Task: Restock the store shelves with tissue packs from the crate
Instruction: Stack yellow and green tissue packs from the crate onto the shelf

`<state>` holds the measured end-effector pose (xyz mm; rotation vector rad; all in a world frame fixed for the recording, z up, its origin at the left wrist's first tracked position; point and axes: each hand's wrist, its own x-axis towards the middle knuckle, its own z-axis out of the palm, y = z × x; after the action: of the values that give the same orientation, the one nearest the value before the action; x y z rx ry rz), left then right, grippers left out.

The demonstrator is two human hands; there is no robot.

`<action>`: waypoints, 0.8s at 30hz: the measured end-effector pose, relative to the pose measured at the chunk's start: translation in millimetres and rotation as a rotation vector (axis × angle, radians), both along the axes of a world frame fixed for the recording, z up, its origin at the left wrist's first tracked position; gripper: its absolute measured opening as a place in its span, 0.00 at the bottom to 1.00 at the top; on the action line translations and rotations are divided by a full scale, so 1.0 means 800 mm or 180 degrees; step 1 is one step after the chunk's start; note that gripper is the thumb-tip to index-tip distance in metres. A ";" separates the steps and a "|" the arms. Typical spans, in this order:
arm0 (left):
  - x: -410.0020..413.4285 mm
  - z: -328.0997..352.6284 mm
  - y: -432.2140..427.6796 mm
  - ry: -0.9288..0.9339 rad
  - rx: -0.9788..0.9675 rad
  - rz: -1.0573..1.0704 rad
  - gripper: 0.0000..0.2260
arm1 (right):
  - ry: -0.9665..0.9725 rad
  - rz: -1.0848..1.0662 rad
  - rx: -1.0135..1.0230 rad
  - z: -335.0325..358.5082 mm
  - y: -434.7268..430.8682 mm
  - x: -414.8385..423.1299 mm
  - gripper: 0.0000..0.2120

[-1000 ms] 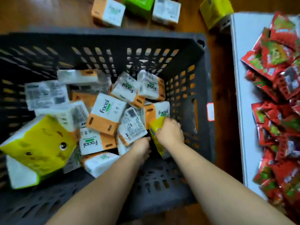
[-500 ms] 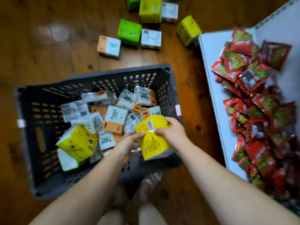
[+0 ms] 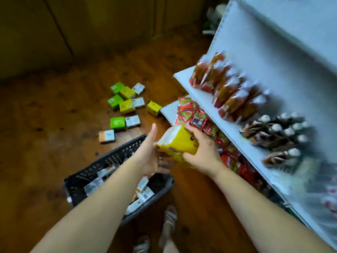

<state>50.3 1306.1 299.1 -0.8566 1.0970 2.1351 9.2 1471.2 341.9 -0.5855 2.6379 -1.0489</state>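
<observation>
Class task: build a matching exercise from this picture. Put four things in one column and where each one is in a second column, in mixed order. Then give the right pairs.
Things
1. yellow plastic-wrapped tissue pack
2. dark grey slotted plastic crate
3. red foil snack sachets
4. orange-and-white tissue pack

Places
A. lying on the lower white shelf
B. lying on the wooden floor, beyond the crate
C. gripped by the right hand, in the air
D. standing on the floor, tissue packs inside

Pairs: 1-C, 2-D, 3-A, 4-B
</observation>
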 end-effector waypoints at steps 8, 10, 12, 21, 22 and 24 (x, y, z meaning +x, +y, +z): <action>-0.017 0.176 0.135 0.0997 0.0212 -0.0739 0.17 | 0.0688 -0.0770 -0.0956 0.152 0.135 0.093 0.19; -0.009 0.202 0.178 0.1198 0.0209 -0.0959 0.21 | 0.0526 -0.1841 -0.1939 0.180 0.173 0.110 0.14; -0.001 0.224 0.225 0.1360 0.0212 -0.1215 0.18 | 0.0456 -0.2736 -0.2495 0.195 0.223 0.119 0.14; 0.069 0.302 0.501 0.1915 0.0453 -0.2284 0.09 | -0.0482 -0.3814 -0.3568 0.244 0.475 0.246 0.03; 0.081 0.307 0.538 0.1908 0.0528 -0.2392 0.11 | -0.0367 -0.3949 -0.3607 0.249 0.508 0.264 0.03; 0.110 0.317 0.616 0.1922 0.0378 -0.2458 0.12 | -0.0119 -0.4151 -0.3647 0.261 0.575 0.300 0.02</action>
<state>138.3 1798.9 552.4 0.2923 1.2853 1.7624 249.6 1931.3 550.6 1.2176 1.8862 -2.7787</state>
